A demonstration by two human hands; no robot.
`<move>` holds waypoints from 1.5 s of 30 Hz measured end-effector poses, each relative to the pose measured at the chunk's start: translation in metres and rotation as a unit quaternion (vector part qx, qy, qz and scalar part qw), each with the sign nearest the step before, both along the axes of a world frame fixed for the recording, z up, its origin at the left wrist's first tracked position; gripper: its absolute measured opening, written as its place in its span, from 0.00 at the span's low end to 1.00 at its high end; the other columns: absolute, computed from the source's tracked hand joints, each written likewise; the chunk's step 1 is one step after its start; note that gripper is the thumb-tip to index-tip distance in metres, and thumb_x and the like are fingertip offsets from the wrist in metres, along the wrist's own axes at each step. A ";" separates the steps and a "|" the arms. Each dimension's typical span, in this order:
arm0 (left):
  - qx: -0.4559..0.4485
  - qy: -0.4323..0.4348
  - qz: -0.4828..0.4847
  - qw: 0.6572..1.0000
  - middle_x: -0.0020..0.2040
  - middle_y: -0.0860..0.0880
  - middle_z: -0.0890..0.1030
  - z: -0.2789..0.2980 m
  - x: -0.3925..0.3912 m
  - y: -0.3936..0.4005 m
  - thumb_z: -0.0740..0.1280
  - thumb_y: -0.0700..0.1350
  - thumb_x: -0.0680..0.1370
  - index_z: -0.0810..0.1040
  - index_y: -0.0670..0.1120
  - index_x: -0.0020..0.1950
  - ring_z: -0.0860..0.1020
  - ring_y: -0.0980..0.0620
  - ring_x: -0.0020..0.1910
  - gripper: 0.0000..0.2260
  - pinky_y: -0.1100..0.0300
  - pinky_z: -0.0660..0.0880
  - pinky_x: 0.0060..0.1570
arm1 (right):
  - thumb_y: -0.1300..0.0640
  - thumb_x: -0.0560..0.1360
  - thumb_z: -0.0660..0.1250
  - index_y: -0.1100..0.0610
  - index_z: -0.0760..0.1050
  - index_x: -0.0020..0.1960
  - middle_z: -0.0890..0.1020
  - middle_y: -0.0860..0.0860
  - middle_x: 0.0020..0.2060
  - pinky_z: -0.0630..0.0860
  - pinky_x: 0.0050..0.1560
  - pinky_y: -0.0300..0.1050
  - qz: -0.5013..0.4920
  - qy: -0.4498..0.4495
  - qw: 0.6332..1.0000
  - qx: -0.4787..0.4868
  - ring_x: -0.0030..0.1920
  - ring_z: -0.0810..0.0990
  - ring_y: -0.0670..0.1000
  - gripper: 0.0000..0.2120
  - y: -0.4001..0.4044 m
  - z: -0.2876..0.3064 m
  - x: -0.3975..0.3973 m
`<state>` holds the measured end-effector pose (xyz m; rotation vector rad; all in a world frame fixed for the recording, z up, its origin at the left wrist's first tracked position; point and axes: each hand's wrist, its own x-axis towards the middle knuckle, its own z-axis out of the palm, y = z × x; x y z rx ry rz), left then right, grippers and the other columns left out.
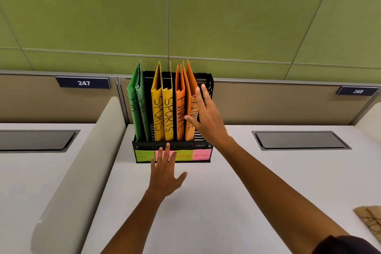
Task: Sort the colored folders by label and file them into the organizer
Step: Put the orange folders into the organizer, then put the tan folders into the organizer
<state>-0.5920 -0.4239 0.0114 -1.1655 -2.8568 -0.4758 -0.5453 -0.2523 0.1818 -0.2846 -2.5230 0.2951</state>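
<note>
A black mesh organizer (186, 147) stands at the back of the white desk, with sticky labels HR, FINANCE and ADMIN on its front. Upright in it are two green HR folders (137, 109), two yellow SPORTS folders (162, 113) and two orange FINANCE folders (182, 109). My right hand (206, 113) lies flat against the rightmost orange folder, fingers spread, not gripping. My left hand (165, 173) rests open against the organizer's front, fingertips over one pink label. The rightmost slot above ADMIN holds nothing.
Brown folders (370, 220) lie at the desk's right edge. Grey recessed panels (301, 140) (35, 140) sit in the desktop either side. A curved white divider (82, 161) rises at the left. Green partition wall behind carries number plates 247 and 248.
</note>
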 end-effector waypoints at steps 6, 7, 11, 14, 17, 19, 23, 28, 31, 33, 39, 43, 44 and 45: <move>-0.004 -0.001 -0.020 1.000 0.80 0.47 0.38 0.002 0.037 -0.006 0.58 0.68 0.75 0.52 0.49 0.80 0.41 0.43 0.79 0.39 0.38 0.49 0.75 | 0.38 0.78 0.58 0.53 0.42 0.79 0.45 0.53 0.79 0.56 0.76 0.57 -0.075 -0.070 0.994 -0.048 0.79 0.49 0.55 0.40 -0.012 -0.051 0.050; -0.010 -0.003 -0.023 1.000 0.80 0.47 0.38 0.003 0.043 -0.006 0.57 0.68 0.75 0.52 0.49 0.80 0.40 0.44 0.79 0.39 0.39 0.48 0.75 | 0.37 0.78 0.57 0.53 0.43 0.79 0.45 0.53 0.79 0.56 0.76 0.58 -0.083 -0.093 0.991 -0.054 0.79 0.49 0.56 0.40 -0.014 -0.062 0.061; -0.008 -0.013 -0.038 0.999 0.80 0.47 0.38 0.003 0.069 -0.008 0.56 0.68 0.76 0.49 0.51 0.80 0.39 0.45 0.79 0.39 0.40 0.45 0.75 | 0.30 0.76 0.48 0.50 0.41 0.79 0.42 0.52 0.79 0.51 0.76 0.60 -0.105 -0.162 0.978 -0.080 0.79 0.46 0.57 0.40 -0.027 -0.107 0.112; -0.015 -0.020 -0.053 0.998 0.80 0.48 0.37 -0.001 0.089 -0.008 0.55 0.69 0.75 0.47 0.52 0.80 0.37 0.46 0.79 0.39 0.41 0.43 0.75 | 0.26 0.70 0.38 0.45 0.33 0.76 0.37 0.50 0.78 0.45 0.76 0.60 -0.137 -0.203 0.965 -0.089 0.79 0.40 0.55 0.42 -0.034 -0.139 0.150; -0.029 -0.028 -0.070 0.997 0.79 0.48 0.35 -0.009 0.108 -0.005 0.54 0.69 0.76 0.45 0.52 0.80 0.36 0.46 0.78 0.39 0.41 0.42 0.75 | 0.24 0.68 0.36 0.44 0.28 0.73 0.35 0.50 0.77 0.43 0.75 0.60 -0.172 -0.235 0.952 -0.097 0.78 0.38 0.56 0.42 -0.035 -0.163 0.187; -0.037 -0.032 -0.084 0.995 0.78 0.49 0.33 -0.015 0.121 -0.003 0.53 0.70 0.76 0.43 0.53 0.80 0.35 0.46 0.78 0.39 0.41 0.42 0.75 | 0.24 0.68 0.36 0.44 0.26 0.73 0.34 0.50 0.77 0.42 0.75 0.60 -0.191 -0.250 0.944 -0.101 0.78 0.38 0.56 0.42 -0.033 -0.175 0.210; -0.055 -0.043 -0.102 0.992 0.77 0.49 0.31 -0.023 0.147 0.003 0.52 0.70 0.75 0.41 0.54 0.80 0.34 0.46 0.78 0.40 0.41 0.40 0.75 | 0.24 0.69 0.37 0.44 0.27 0.74 0.34 0.50 0.77 0.42 0.75 0.60 -0.218 -0.261 0.934 -0.108 0.78 0.38 0.56 0.43 -0.030 -0.189 0.250; -0.068 -0.051 -0.123 0.989 0.76 0.50 0.29 -0.027 0.188 0.008 0.53 0.70 0.75 0.41 0.54 0.80 0.33 0.46 0.78 0.40 0.41 0.40 0.75 | 0.24 0.70 0.37 0.44 0.27 0.74 0.33 0.49 0.76 0.43 0.75 0.61 -0.242 -0.257 0.928 -0.121 0.78 0.38 0.57 0.42 -0.027 -0.198 0.303; -0.073 -0.052 -0.133 0.987 0.76 0.50 0.29 -0.026 0.217 0.015 0.53 0.70 0.75 0.41 0.54 0.79 0.33 0.46 0.77 0.40 0.41 0.40 0.75 | 0.24 0.71 0.38 0.43 0.27 0.74 0.33 0.49 0.77 0.45 0.75 0.61 -0.260 -0.257 0.924 -0.114 0.78 0.39 0.57 0.41 -0.024 -0.199 0.338; -0.080 -0.048 -0.140 0.986 0.77 0.50 0.30 -0.024 0.242 0.024 0.52 0.70 0.75 0.40 0.54 0.79 0.33 0.46 0.78 0.39 0.42 0.39 0.75 | 0.24 0.71 0.37 0.43 0.27 0.75 0.34 0.49 0.77 0.45 0.75 0.60 -0.269 -0.254 0.922 -0.111 0.78 0.39 0.57 0.41 -0.019 -0.198 0.364; -0.081 -0.051 -0.167 0.981 0.78 0.50 0.32 -0.013 0.322 0.049 0.52 0.70 0.76 0.41 0.54 0.79 0.33 0.47 0.78 0.39 0.42 0.39 0.75 | 0.24 0.71 0.39 0.43 0.29 0.76 0.34 0.49 0.77 0.44 0.75 0.61 -0.291 -0.241 0.918 -0.121 0.78 0.40 0.57 0.41 0.001 -0.191 0.448; -0.082 -0.067 -0.177 0.979 0.79 0.50 0.33 -0.010 0.374 0.059 0.52 0.70 0.76 0.41 0.54 0.80 0.33 0.47 0.78 0.39 0.42 0.39 0.75 | 0.24 0.71 0.39 0.43 0.27 0.75 0.33 0.49 0.77 0.43 0.75 0.62 -0.306 -0.240 0.912 -0.128 0.78 0.39 0.57 0.41 0.014 -0.187 0.505; -0.086 -0.070 -0.181 0.977 0.79 0.50 0.33 -0.011 0.386 0.062 0.52 0.70 0.76 0.41 0.54 0.80 0.33 0.47 0.78 0.39 0.42 0.39 0.75 | 0.24 0.71 0.39 0.43 0.26 0.74 0.33 0.49 0.77 0.42 0.75 0.62 -0.311 -0.240 0.910 -0.129 0.78 0.38 0.57 0.41 0.018 -0.186 0.520; -0.091 -0.074 -0.185 0.976 0.79 0.50 0.33 -0.013 0.396 0.064 0.52 0.70 0.76 0.41 0.54 0.80 0.33 0.47 0.78 0.39 0.42 0.39 0.75 | 0.24 0.71 0.39 0.42 0.26 0.74 0.32 0.49 0.77 0.41 0.75 0.62 -0.316 -0.240 0.908 -0.132 0.78 0.37 0.57 0.41 0.021 -0.186 0.533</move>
